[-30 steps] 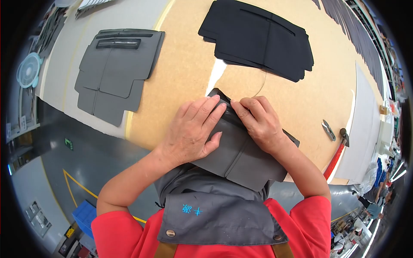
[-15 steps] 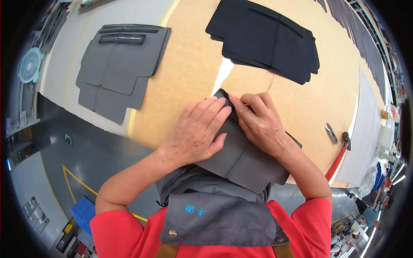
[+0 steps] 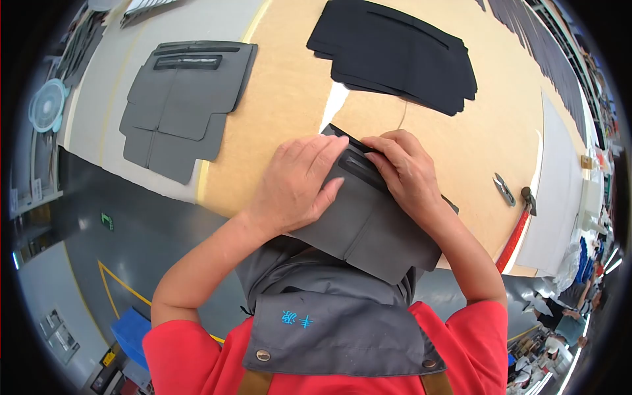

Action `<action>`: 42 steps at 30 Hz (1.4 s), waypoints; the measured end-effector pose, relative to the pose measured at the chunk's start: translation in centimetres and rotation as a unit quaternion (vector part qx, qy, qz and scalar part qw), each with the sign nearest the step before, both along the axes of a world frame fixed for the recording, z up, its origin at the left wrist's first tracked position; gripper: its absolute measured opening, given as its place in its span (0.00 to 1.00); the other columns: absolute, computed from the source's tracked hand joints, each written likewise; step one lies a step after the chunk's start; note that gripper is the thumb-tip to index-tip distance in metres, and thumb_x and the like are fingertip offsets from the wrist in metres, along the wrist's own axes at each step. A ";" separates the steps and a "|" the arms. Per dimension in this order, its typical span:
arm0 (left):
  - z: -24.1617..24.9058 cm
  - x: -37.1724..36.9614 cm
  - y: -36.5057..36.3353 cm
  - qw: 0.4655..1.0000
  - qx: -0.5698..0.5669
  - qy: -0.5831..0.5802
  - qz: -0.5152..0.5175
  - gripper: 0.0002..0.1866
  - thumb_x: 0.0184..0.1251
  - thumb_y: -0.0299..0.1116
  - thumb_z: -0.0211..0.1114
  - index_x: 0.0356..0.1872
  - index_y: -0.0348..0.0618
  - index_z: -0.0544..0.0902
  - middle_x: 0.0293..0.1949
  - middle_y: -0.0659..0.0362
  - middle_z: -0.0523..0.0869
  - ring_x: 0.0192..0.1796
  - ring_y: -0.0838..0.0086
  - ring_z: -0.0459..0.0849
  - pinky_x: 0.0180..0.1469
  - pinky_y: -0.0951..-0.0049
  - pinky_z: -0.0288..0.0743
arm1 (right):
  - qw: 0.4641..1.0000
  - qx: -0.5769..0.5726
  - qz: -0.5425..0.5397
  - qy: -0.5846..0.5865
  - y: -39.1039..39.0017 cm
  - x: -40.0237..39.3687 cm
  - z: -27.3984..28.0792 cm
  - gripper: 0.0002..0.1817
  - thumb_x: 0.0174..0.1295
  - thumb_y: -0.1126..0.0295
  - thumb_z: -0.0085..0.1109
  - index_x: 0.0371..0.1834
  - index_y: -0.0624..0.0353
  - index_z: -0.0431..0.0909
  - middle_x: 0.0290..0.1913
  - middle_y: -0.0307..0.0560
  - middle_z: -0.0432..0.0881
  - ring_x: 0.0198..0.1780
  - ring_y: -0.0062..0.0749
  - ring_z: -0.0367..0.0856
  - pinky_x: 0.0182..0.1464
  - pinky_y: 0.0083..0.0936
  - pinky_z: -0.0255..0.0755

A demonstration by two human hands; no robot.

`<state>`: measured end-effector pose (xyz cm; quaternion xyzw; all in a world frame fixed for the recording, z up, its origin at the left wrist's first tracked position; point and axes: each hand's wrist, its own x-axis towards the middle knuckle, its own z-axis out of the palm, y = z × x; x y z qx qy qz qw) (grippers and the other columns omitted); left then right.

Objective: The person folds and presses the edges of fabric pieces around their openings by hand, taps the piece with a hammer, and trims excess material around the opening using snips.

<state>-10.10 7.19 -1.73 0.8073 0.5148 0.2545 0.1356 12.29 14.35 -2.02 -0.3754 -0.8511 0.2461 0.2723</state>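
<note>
Head view: tan table (image 3: 276, 99), grey floor (image 3: 158, 227) near-left; left hand (image 3: 293, 181) spread on panel (image 3: 375, 234), right hand (image 3: 411, 174) pinching its far edge.

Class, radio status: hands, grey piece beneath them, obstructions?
Left hand on grey piece; right hand at its dark edge. Nothing seen blocking; hammer lies aside.

A workshop: cut panels (image 3: 398, 56) lie stacked on a broad worktable (image 3: 257, 155), hammer (image 3: 515, 241) and snips (image 3: 505, 191) at its right; yellow lines (image 3: 124, 281) mark the floor (image 3: 155, 240) left; people (image 3: 570, 324) and strip lights (image 3: 613, 266) show right.
</note>
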 end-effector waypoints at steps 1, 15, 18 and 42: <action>0.1 0.3 0.3 1.000 -0.005 0.004 0.009 0.30 0.66 0.33 0.69 0.69 0.40 0.74 0.63 0.53 0.77 0.63 0.57 0.76 0.65 0.57 0.69 | 1.000 0.025 0.008 -0.005 0.0 0.2 -0.3 0.17 0.59 0.78 0.67 0.53 0.57 0.86 0.44 0.45 0.82 0.45 0.41 0.82 0.47 0.33 0.79; 0.3 1.4 0.6 0.996 0.023 0.075 0.042 0.26 0.67 0.34 0.70 0.65 0.42 0.79 0.60 0.53 0.77 0.64 0.57 0.76 0.67 0.57 0.69 | 0.987 0.132 0.081 -0.039 0.4 1.1 -1.3 0.23 0.53 0.77 0.66 0.55 0.60 0.85 0.45 0.44 0.81 0.45 0.40 0.80 0.49 0.32 0.79; 0.6 1.9 0.5 0.993 0.029 0.109 0.039 0.26 0.67 0.34 0.71 0.65 0.40 0.79 0.61 0.53 0.76 0.64 0.57 0.76 0.68 0.56 0.69 | 0.976 0.167 0.107 -0.094 0.0 1.1 -0.4 0.19 0.55 0.78 0.67 0.53 0.59 0.86 0.44 0.45 0.82 0.46 0.40 0.81 0.49 0.32 0.79; 0.9 3.7 0.0 0.992 0.041 0.112 0.029 0.26 0.67 0.34 0.70 0.65 0.38 0.79 0.60 0.50 0.76 0.65 0.54 0.75 0.70 0.56 0.68 | 0.982 0.159 0.079 -0.056 -0.3 2.7 -0.3 0.15 0.60 0.77 0.68 0.51 0.60 0.87 0.44 0.47 0.83 0.44 0.41 0.83 0.48 0.33 0.80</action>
